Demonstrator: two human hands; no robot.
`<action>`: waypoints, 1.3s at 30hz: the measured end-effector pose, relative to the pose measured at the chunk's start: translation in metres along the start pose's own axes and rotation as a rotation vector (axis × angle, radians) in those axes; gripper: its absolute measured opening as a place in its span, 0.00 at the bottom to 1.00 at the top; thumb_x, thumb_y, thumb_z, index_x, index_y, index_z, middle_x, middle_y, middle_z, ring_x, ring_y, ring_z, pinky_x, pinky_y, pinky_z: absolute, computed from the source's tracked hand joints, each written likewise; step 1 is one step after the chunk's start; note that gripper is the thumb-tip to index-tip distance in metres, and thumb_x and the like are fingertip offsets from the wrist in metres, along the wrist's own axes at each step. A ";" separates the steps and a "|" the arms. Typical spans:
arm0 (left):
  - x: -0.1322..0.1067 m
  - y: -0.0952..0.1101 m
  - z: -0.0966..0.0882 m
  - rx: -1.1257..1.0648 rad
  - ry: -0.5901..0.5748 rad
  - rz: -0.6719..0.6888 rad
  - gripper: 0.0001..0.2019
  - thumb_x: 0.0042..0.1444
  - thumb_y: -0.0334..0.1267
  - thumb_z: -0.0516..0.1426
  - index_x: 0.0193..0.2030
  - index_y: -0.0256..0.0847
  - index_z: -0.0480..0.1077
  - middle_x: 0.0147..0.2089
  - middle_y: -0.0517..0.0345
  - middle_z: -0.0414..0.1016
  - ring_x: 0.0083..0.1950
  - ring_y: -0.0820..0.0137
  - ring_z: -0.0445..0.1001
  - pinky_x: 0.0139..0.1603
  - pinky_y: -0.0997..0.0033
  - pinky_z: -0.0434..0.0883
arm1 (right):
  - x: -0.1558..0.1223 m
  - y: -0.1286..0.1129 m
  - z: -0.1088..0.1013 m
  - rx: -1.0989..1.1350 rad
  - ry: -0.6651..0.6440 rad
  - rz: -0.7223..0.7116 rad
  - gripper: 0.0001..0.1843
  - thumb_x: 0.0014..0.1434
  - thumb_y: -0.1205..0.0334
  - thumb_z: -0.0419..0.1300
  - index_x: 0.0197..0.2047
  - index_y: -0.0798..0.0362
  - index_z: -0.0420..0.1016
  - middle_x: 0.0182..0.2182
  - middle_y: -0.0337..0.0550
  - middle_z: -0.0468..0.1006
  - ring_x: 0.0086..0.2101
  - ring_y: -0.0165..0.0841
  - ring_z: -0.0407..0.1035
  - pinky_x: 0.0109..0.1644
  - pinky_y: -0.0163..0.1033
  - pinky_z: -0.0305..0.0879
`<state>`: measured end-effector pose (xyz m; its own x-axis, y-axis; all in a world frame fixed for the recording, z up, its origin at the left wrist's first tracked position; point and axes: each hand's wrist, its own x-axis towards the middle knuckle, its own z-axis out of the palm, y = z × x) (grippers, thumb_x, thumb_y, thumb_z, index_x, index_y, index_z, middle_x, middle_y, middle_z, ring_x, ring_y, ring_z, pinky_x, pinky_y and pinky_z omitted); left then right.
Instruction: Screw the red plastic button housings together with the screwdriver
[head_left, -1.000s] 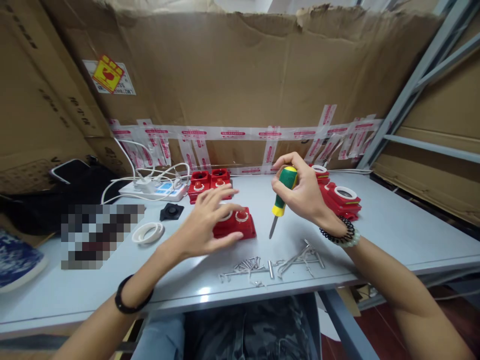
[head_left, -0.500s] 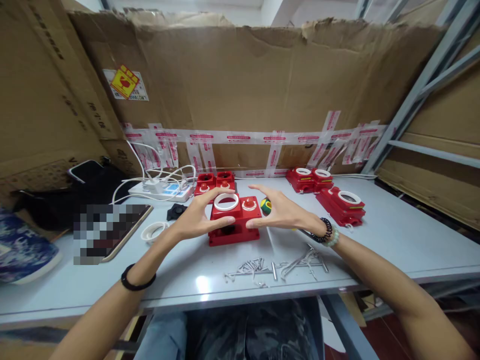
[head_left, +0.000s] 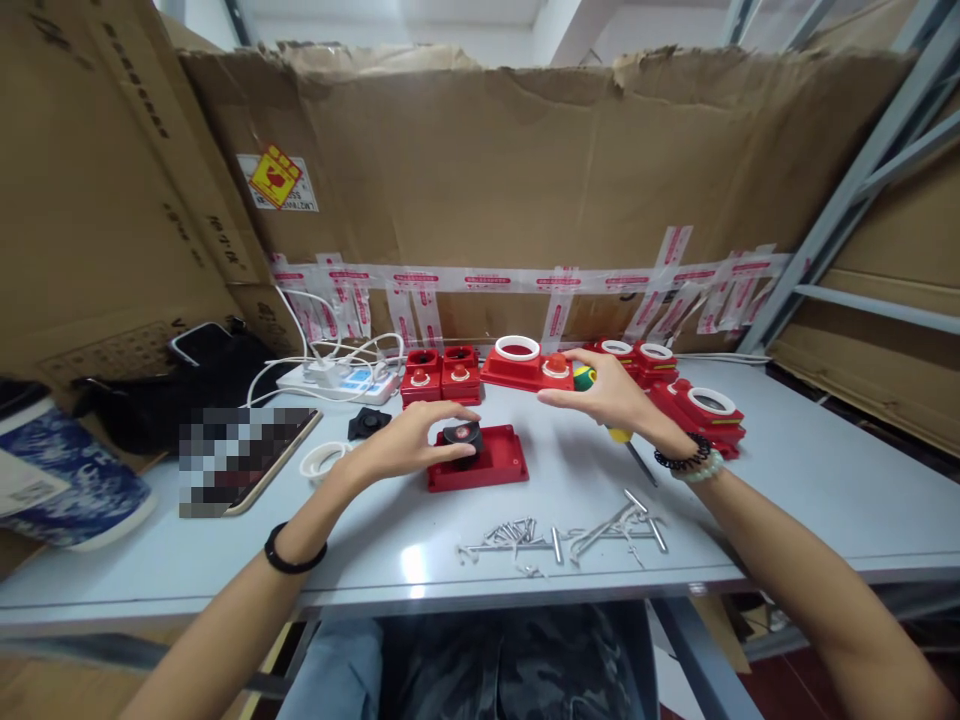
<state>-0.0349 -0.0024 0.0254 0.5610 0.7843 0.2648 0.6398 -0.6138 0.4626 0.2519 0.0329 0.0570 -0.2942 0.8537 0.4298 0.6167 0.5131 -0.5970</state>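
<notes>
My left hand point(head_left: 420, 440) has its thumb and fingers around a black round part point(head_left: 463, 436) with a reddish centre, at the left end of an open red box base point(head_left: 499, 462). My right hand point(head_left: 607, 392) grips the right end of a red cover point(head_left: 536, 379), which carries a white ring point(head_left: 517, 347) and a red dome. That cover is behind the base, apart from it. Partly hidden behind my right hand is a screwdriver point(head_left: 585, 378) with a green and yellow handle.
Finished-looking red units point(head_left: 697, 415) stand at the right, and two smaller red housings point(head_left: 440, 378) at the back. Screws and metal pins point(head_left: 514, 532) lie near the front edge. White rings point(head_left: 322, 460), a phone point(head_left: 251, 462), a power strip point(head_left: 337, 383) and a patterned cup point(head_left: 71, 470) are at left.
The red cover has come off the base and moved back and right with my right hand, exposing the base's inside. My left hand has closed around the black part there.
</notes>
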 end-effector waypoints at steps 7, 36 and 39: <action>0.003 -0.001 0.004 -0.015 0.093 0.053 0.17 0.55 0.47 0.60 0.49 0.42 0.73 0.46 0.53 0.79 0.46 0.63 0.76 0.48 0.65 0.70 | 0.000 -0.003 0.001 -0.014 0.003 -0.008 0.35 0.42 0.43 0.68 0.48 0.57 0.73 0.40 0.50 0.79 0.36 0.39 0.73 0.36 0.42 0.69; -0.042 -0.068 -0.041 0.202 -0.193 -0.393 0.19 0.39 0.38 0.62 0.42 0.43 0.75 0.41 0.55 0.75 0.44 0.59 0.73 0.45 0.64 0.69 | -0.001 0.001 0.007 -0.048 -0.036 -0.001 0.39 0.41 0.40 0.67 0.52 0.55 0.71 0.42 0.50 0.79 0.39 0.41 0.74 0.42 0.46 0.69; -0.041 -0.055 -0.042 0.182 -0.087 -0.315 0.19 0.44 0.44 0.63 0.44 0.42 0.73 0.45 0.54 0.74 0.46 0.59 0.72 0.48 0.63 0.68 | -0.003 -0.001 0.009 -0.061 -0.046 -0.033 0.39 0.41 0.40 0.67 0.51 0.55 0.70 0.42 0.49 0.79 0.39 0.40 0.73 0.43 0.45 0.69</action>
<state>-0.1148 0.0030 0.0247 0.3590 0.9316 0.0570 0.8667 -0.3554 0.3501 0.2459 0.0301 0.0505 -0.3470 0.8405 0.4162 0.6492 0.5355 -0.5401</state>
